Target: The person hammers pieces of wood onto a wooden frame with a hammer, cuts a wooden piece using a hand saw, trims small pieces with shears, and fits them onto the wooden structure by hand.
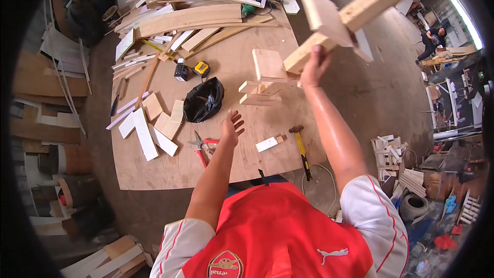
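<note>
My right hand [315, 69] grips a wooden frame [355, 15] made of thick beams and short boards, raised over the table's right side. Its lower boards [268, 65] reach in above the tabletop; whether they touch it I cannot tell. My left hand [232, 127] is empty, fingers apart, just right of a black plastic bag [204, 100]. Below that hand lie red-handled pliers [201, 148]. A small white-faced wood block [270, 143] and a hammer [301, 152] with a black and yellow handle lie between my arms.
The plywood table [154, 175] carries loose wood offcuts [145, 134], a yellow tape measure [201, 68] and a small dark box [180, 70]. Long planks [190, 18] pile up at its far end. Another person [431, 42] is at the far right, near cluttered shelves.
</note>
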Demonstrator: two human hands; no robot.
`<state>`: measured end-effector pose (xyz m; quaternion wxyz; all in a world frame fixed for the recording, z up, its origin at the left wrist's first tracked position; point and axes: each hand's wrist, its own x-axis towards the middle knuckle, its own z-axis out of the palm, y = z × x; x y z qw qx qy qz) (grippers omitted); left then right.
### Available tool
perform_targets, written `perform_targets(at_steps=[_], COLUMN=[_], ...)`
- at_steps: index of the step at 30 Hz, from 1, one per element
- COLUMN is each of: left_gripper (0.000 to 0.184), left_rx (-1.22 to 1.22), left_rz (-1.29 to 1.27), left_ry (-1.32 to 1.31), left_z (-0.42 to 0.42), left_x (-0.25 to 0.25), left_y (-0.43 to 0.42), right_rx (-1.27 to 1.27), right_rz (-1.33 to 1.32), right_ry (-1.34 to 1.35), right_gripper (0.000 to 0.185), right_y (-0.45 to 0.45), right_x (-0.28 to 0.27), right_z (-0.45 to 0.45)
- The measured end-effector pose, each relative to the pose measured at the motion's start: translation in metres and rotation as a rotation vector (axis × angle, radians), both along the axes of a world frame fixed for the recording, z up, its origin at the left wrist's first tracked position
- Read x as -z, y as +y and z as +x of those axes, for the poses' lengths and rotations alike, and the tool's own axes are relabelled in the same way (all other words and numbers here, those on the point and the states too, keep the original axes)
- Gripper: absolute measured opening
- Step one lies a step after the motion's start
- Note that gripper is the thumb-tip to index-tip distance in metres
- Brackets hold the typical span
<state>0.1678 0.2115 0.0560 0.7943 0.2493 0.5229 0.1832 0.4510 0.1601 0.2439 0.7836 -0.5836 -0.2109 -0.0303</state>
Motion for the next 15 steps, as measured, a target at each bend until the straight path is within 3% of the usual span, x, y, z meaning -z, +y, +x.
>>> perform_targets(at_steps=[1, 6, 10, 13, 15], left_gripper=[0.058, 0.051, 0.047, 0.048, 0.047], left_rx=[0.001, -0.062, -0.129, -0.151, -0.146], left_rz=[-0.003, -0.015, -0.011, -0.033, -0.03], left_ry=[-0.016, -0.002, 0.067, 0.094, 0.098], left_z=[-0.008, -0.054, -0.08, -0.092, -0.095], left_x=[0.003, 0.027, 0.03, 0.029, 0.028], left_y=[-0.001, -0.006, -0.008, -0.01, -0.01], right_rx=[-0.043, -0.272, -0.315, -0.416, -0.481], right_rz=[0.022, 0.011, 0.013, -0.076, -0.299], right_ry=[-0.015, -0.302, -0.351, -0.327, -0.372], right_gripper=[0.083, 0.06, 0.068, 0.061, 0.054], right_y=[0.015, 0.057, 0.072, 0.068, 0.063], right_x=[0.01, 0.017, 0.034, 0.026, 0.018], right_z=[-0.002, -0.017, -0.024, -0.032, -0.033])
